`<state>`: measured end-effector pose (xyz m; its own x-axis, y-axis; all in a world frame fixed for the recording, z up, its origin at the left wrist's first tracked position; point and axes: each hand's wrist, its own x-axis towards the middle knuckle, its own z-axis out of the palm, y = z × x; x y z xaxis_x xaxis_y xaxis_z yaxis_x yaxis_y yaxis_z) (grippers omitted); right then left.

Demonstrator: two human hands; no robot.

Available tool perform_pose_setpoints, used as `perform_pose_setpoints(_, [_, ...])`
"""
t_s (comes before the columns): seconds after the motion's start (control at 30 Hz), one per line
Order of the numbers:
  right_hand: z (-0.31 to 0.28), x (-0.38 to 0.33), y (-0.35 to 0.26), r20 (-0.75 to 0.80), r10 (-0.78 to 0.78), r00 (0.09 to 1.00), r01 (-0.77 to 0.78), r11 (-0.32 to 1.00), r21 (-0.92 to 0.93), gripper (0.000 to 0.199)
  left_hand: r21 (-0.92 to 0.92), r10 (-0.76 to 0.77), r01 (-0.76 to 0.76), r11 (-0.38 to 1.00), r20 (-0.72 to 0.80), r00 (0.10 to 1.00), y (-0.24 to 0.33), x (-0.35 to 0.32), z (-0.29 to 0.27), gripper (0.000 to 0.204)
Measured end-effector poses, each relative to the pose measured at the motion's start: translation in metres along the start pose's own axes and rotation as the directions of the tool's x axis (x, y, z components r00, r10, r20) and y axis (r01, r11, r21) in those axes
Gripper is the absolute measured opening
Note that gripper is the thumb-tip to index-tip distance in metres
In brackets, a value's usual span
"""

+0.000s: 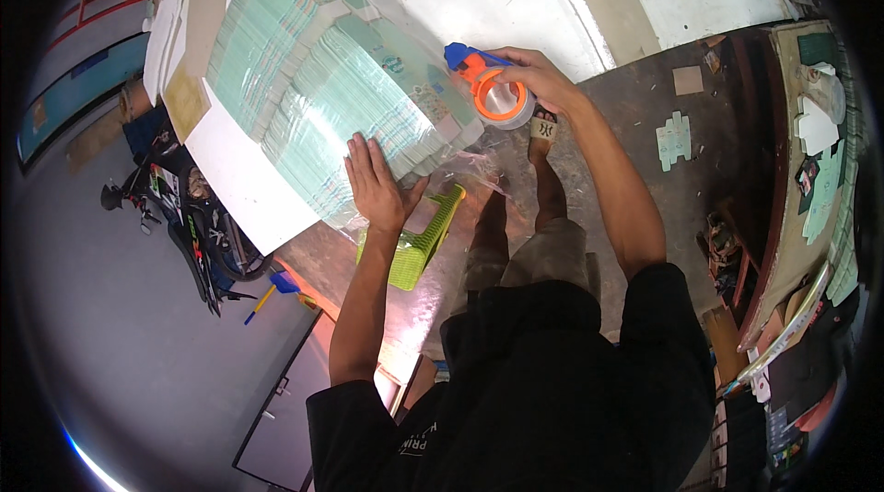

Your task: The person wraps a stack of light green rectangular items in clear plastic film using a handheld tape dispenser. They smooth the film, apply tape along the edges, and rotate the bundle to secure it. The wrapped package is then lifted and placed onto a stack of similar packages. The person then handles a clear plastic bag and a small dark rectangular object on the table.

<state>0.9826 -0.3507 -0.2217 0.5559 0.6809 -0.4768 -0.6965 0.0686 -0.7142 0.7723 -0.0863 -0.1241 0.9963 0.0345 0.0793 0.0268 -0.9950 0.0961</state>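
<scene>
Stacks of pale green flat printed cartons point(341, 92) lie on the white table, wrapped in clear plastic film. My left hand point(376, 184) rests flat on the near side of this bundle, its fingers stretched out on the film. A loose flap of the clear film point(474, 165) hangs past the bundle's near right corner. In my right hand point(534, 78) is an orange and blue tape dispenser point(479, 69) with a roll of clear tape point(503, 100), close to the bundle's right end. My right fingers are wrapped round it, partly hidden behind the roll.
Below the table's near edge stands a lime green plastic basket or stool point(424, 243). The white table point(267, 197) extends left and far. A flattened carton point(674, 140) lies on the brown floor at the right. A bicycle point(198, 207) stands at the left.
</scene>
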Motion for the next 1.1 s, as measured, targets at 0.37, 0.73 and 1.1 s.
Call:
perform_pose_setpoints(0.37, [-0.002, -0.053, 0.003, -0.008, -0.009, 1.000, 0.012, 0.899, 0.437, 0.059, -0.230, -0.049, 0.013, 0.973, -0.152, 0.987, 0.048, 0.072, -0.045, 0.053])
perform_pose_setpoints(0.73, [-0.004, -0.088, -0.002, 0.000, -0.037, 0.999, 0.029, 0.783, 0.621, 0.059, -0.433, 0.370, -0.207, 0.877, 0.334, 0.867, 0.078, 0.195, -0.039, 0.009])
perform_pose_setpoints(1.1, [-0.010, -0.095, 0.070, 0.109, -0.017, 0.994, -0.089, 0.461, 0.883, 0.043, -0.371, 0.184, -0.076, 0.925, 0.266, 0.946, 0.042, 0.232, -0.028, 0.020])
